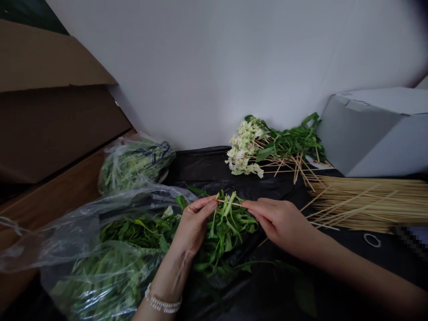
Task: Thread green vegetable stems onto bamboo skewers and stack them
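Note:
Before me, a thin wooden skewer runs between my two hands. My right hand pinches it on the right, and its far part is hidden by the fingers. Leafy green stems are threaded on the skewer, their leaves hanging below it. At the skewer's left end, my left hand has thumb and forefinger closed on a green stem. Below and left of my hands, loose leafy greens lie in an opened clear plastic bag.
Finished skewers of greens and pale leaves lie by the wall. Many bare skewers are spread at right, near a tape ring and a white box. Another bag of greens and a cardboard box stand left.

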The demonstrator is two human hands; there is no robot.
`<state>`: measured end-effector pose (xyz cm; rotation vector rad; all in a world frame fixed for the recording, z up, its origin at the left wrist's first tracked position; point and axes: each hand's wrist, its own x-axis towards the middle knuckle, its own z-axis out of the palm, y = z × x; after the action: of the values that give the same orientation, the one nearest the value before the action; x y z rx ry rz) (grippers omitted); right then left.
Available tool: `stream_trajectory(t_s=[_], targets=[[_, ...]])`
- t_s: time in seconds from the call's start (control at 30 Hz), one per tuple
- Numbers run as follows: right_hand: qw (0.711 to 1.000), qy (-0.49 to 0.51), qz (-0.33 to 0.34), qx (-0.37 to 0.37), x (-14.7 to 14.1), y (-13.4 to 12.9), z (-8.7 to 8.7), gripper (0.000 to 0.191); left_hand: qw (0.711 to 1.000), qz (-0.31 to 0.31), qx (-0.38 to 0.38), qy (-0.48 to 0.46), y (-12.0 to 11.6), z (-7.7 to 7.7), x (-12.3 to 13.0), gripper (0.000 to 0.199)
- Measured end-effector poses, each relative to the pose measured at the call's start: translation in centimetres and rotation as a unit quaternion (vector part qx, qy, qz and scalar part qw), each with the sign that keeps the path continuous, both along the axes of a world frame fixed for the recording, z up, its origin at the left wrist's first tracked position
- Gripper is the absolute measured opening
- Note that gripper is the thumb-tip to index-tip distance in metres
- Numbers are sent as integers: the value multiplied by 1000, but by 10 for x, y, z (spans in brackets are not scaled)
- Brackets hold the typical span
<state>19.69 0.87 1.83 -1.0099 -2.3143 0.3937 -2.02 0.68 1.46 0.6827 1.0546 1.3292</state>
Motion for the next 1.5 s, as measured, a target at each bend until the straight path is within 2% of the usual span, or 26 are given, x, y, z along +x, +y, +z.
stream_trajectory(t_s=[0.2, 0.33, 0.47, 0.57, 0.67, 0.73, 0.77, 0.83, 0.9, 0.97, 1.03, 1.13, 1.2, 1.27, 1.33, 1.4, 1.5], targets=[[1000, 2, 5, 15, -3, -1, -2, 35, 999, -19, 15, 34, -3, -7, 3, 20], [999, 21, 20, -16, 0, 3, 3, 29, 996, -9, 58, 64, -2, -10, 1, 17], [997, 48, 16, -55, 9, 10, 13, 24, 985, 35, 103, 132, 0, -9, -1, 22], [991, 106, -38, -67, 16, 14, 20, 23, 965, 109, 137, 196, 0, -7, 1, 29], [975, 188, -116, -40, 23, 17, 26, 21, 928, 183, 194, 261, -3, -8, 5, 24], [958, 238, -158, -17, 26, 18, 29, 22, 902, 196, 234, 307, -6, -9, 8, 20], [952, 252, -171, -9, 27, 18, 30, 22, 890, 172, 254, 339, -8, -10, 9, 15], [951, 256, -176, 1, 27, 18, 31, 22, 856, 55, 301, 417, -12, -14, 12, 7], [954, 247, -169, -1, 26, 18, 30, 22, 794, -87, 343, 494, -14, -18, 15, 17], [957, 241, -160, -7, 25, 18, 28, 22, 732, -162, 363, 553, -13, -25, 17, 25], [960, 235, -151, -10, 25, 18, 26, 22, 689, -176, 365, 601, -11, -34, 19, 28], [965, 224, -135, -5, 24, 17, 25, 23, 636, -159, 354, 667, -7, -45, 21, 27], [968, 217, -127, -2, 24, 16, 26, 23, 611, -146, 330, 704, -7, -50, 21, 23], [969, 211, -125, -1, 22, 16, 27, 23, 610, -144, 306, 717, -7, -51, 22, 19], [970, 210, -124, 0, 22, 16, 27, 22, 633, -141, 305, 698, -8, -49, 22, 17], [969, 215, -123, 3, 22, 17, 26, 22, 683, -110, 321, 647, -9, -43, 22, 16], [966, 226, -125, 5, 23, 18, 24, 22, 780, -38, 341, 524, -8, -30, 18, 12]])
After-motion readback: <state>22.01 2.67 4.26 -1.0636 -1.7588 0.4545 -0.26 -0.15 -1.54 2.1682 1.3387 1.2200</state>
